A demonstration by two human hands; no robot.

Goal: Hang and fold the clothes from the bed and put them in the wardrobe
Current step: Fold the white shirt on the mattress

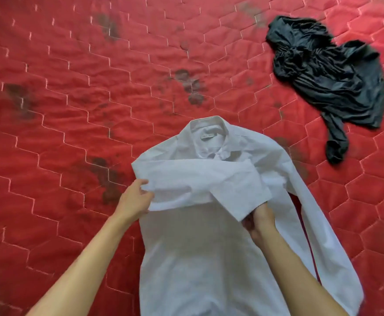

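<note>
Now my left hand (136, 198) pinches the folded sleeve's edge and my right hand (260, 218) grips its cuff, keeping the fold flat across the white shirt (204, 258) at the mattress's (72, 110) near edge; the black garment (327, 76) waits toward the far right corner.

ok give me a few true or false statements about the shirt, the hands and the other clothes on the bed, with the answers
1. The white shirt lies spread on the red mattress with its collar pointing away from the person. True.
2. The left hand rests flat on the mattress, away from the shirt. False: it grips the folded-over sleeve at the shirt's left edge.
3. The right hand holds the shirt fabric near the sleeve cuff. True.
4. The dark garment is neatly folded beside the shirt. False: it lies crumpled, apart from the shirt, toward the far right.
5. The shirt already hangs on a hanger. False: no hanger is visible.
</note>
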